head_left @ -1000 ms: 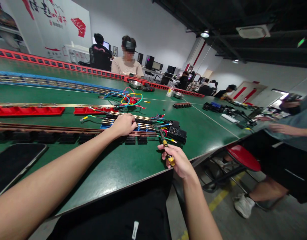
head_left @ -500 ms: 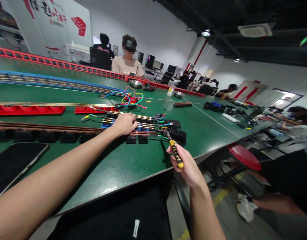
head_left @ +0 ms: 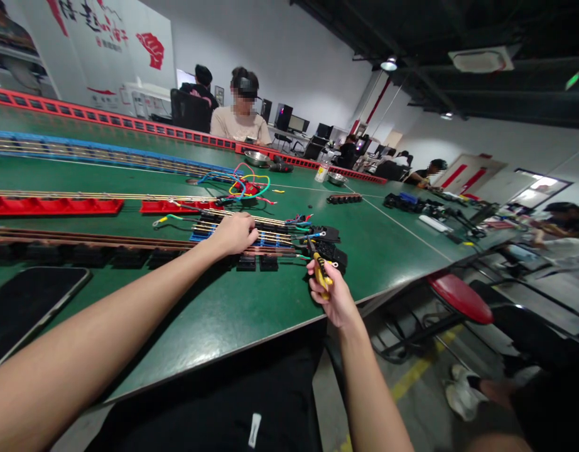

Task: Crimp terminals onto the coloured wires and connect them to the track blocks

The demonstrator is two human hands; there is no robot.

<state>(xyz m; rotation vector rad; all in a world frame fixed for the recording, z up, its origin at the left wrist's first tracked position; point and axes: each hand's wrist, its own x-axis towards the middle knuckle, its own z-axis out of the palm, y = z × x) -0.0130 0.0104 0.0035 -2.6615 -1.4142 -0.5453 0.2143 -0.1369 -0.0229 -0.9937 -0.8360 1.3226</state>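
Note:
My left hand rests, fingers curled, on a short blue-and-black rail section topped with brass and copper-coloured strips. In my right hand is a hand tool with a yellow-and-black handle and a slim dark metal tip; its exact kind is unclear. The tip points at the black end blocks at the section's right end. A blue wire with a ring terminal and a green wire stick out there. Whether the tip touches anything cannot be made out.
A long copper-stripped rail, red rail pieces and a blue rail lie leftward on the green table. Coloured wires loop behind. A phone lies front left. Another person sits opposite; a red stool stands right.
My right hand has moved slightly up and left, bringing the tool closer to the end blocks. The nearer end block has shifted a little left. My left hand stays in place.

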